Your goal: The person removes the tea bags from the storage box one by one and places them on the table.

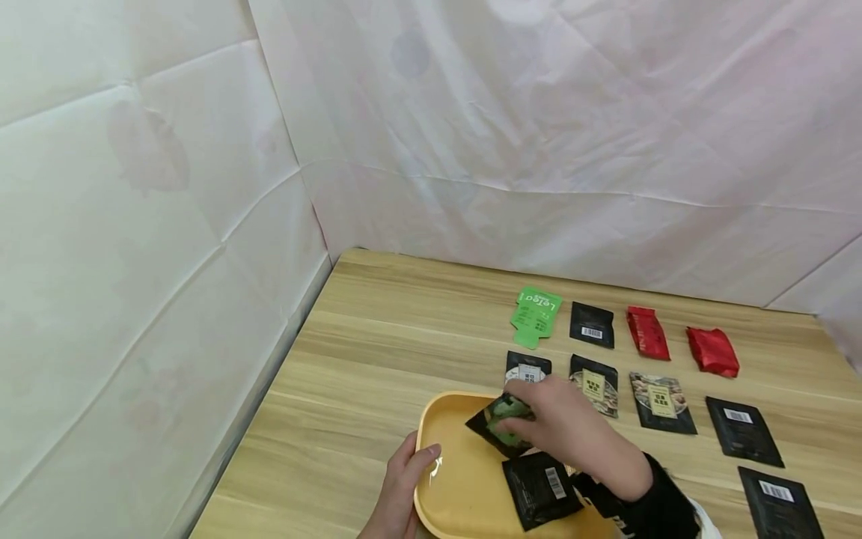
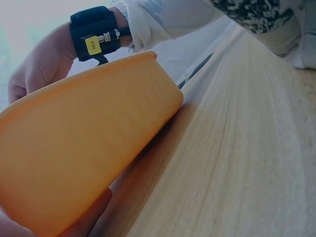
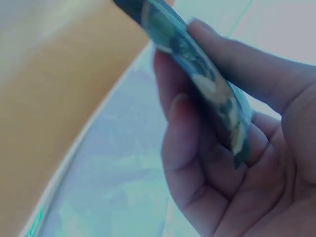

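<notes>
My left hand (image 1: 402, 479) grips the left side of a yellow plastic tray (image 1: 438, 419), its thumb over the rim. In the left wrist view the outer wall of the tray (image 2: 94, 133) fills the left side, with part of that hand beneath. Above the tray my right hand (image 1: 562, 419) pinches a black and green sachet (image 1: 505, 428); the right wrist view has the sachet (image 3: 202, 74) edge-on between thumb and fingers. A black sachet (image 1: 539, 490) with a barcode label lies in the tray. Beneath my right forearm the rest of the tray's contents are hidden.
Sachets lie in rows on the wooden table (image 1: 377, 322): a green packet (image 1: 536, 314), red packets (image 1: 648, 333) (image 1: 714, 352), a black sachet (image 1: 591, 324), picture-front sachets (image 1: 661, 404) and barcode-up black ones (image 1: 744, 432). White sheeting (image 1: 539, 112) hangs behind and at left.
</notes>
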Tool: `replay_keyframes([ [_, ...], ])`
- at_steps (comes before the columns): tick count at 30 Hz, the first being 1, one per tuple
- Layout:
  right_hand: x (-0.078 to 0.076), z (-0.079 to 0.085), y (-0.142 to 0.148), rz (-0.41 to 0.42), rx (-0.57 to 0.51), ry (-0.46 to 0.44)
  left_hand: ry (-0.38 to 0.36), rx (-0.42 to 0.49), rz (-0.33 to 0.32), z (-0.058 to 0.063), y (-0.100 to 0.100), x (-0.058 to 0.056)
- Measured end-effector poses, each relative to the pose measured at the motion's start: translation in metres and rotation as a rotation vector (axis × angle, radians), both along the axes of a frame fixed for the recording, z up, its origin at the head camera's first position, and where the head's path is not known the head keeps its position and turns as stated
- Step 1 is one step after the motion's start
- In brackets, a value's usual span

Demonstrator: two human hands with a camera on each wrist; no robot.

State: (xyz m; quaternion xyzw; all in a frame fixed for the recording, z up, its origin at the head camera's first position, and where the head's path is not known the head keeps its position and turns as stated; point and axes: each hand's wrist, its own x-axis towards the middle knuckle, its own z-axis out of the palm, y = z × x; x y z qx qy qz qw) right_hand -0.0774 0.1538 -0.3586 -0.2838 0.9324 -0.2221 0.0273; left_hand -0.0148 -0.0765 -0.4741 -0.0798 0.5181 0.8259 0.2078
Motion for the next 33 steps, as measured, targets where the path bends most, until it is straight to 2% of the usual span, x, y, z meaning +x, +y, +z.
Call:
replay_keyframes([
  [4, -0.001, 0.005, 0.016, -0.109, -0.094, 0.023, 0.007, -0.003, -0.011, 0.000, -0.001, 0.000],
  [10, 0.001, 0.012, 0.055, -0.251, -0.119, 0.117, 0.016, 0.006, -0.023, -0.002, -0.001, -0.001],
  [15, 0.006, 0.015, 0.105, -0.379, -0.093, 0.152, 0.028, 0.009, -0.022, -0.003, 0.000, -0.001],
  [18, 0.011, 0.010, 0.138, -0.449, -0.025, 0.115, 0.031, 0.007, -0.027, -0.002, 0.000, -0.001],
  [22, 0.018, -0.005, 0.180, -0.452, 0.143, -0.015, 0.025, 0.012, -0.037, -0.002, -0.001, -0.001],
  [26, 0.019, -0.027, 0.210, -0.378, 0.280, -0.291, 0.019, 0.015, -0.040, -0.002, -0.002, -0.001],
  [29, 0.020, -0.045, 0.225, -0.347, 0.314, -0.508, 0.015, 0.013, -0.041, -0.003, -0.003, -0.001],
  [31, 0.022, -0.057, 0.231, -0.339, 0.323, -0.576, 0.013, 0.014, -0.044, -0.003, -0.002, -0.001],
  [33, 0.023, -0.067, 0.236, -0.339, 0.326, -0.600, 0.013, 0.015, -0.047, -0.003, -0.002, -0.001],
])
